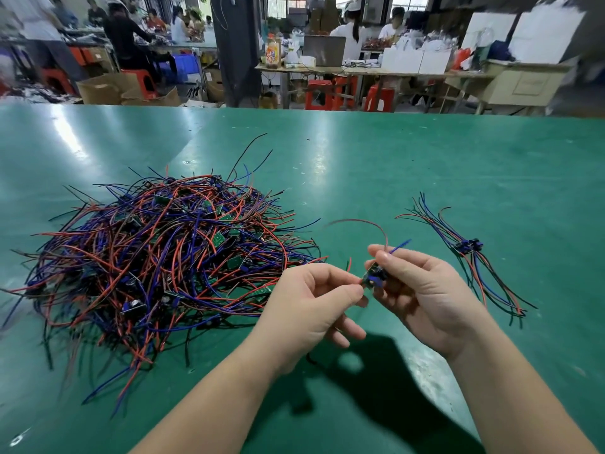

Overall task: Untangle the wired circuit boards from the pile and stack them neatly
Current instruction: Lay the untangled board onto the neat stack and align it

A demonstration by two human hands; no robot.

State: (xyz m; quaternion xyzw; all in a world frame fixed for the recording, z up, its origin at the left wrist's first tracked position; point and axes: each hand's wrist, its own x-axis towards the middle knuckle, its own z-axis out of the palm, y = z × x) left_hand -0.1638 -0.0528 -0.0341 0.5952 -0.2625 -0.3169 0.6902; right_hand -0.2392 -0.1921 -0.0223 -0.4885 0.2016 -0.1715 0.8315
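Green matting covers the counter, and on its left side lies the pile of wired circuit boards, a loose heap of red, blue and black wires with small green boards showing among them. Just right of the pile's near edge, the left hand is raised above the counter, its thumb and forefinger pinched together on the left end of a single circuit board. The right hand holds the same board from the other side, its fingers closed on it near the top. A red wire arcs up from the board and a blue wire pokes out past the right thumb. Farther right, apart from both hands, a small stack of sorted boards rests on the counter, wires fanned out.
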